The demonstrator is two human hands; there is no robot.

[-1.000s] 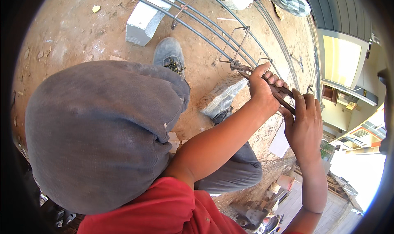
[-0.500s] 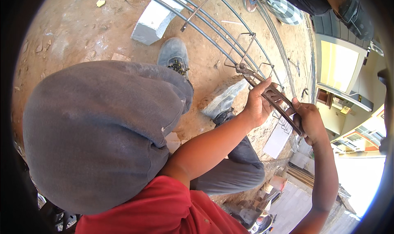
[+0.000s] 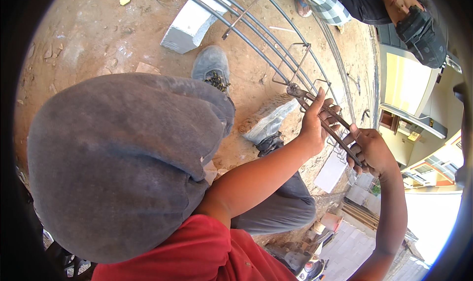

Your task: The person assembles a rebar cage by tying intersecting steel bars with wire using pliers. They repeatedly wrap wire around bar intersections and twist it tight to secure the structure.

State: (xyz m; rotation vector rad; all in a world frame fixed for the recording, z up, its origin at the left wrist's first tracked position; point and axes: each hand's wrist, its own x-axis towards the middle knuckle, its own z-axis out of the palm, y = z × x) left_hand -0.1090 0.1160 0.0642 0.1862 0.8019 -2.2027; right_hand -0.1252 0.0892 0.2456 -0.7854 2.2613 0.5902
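Long-handled pincers (image 3: pixel 340 142), dark and worn, slant across the front of a rebar cage. Their jaws (image 3: pixel 295 90) meet the bars beside a bent wire stirrup (image 3: pixel 299 64). My left hand (image 3: pixel 315 123) grips them around the middle of the handles, thumb pointing up. Near the handle ends, my right hand (image 3: pixel 373 150) is wrapped around the pincers, with the two handles a little apart. Several long steel bars (image 3: pixel 256 42) curve away to the upper left, tied through stirrups. Whatever lies right between the jaws is too small to make out.
A white block (image 3: pixel 189 30) supports the bars at the top, and a grey concrete lump (image 3: pixel 271 117) lies by my foot. A pale slab (image 3: pixel 330 175) sits under the cage. Another person (image 3: pixel 364 5) is at the upper right. Loose bars (image 3: pixel 340 59) lie along the ground.
The pincers' handles have spread slightly apart, and my right fingers have loosened a little. The jaws and my left hand have shifted slightly right and down in view. The other person has leaned lower.
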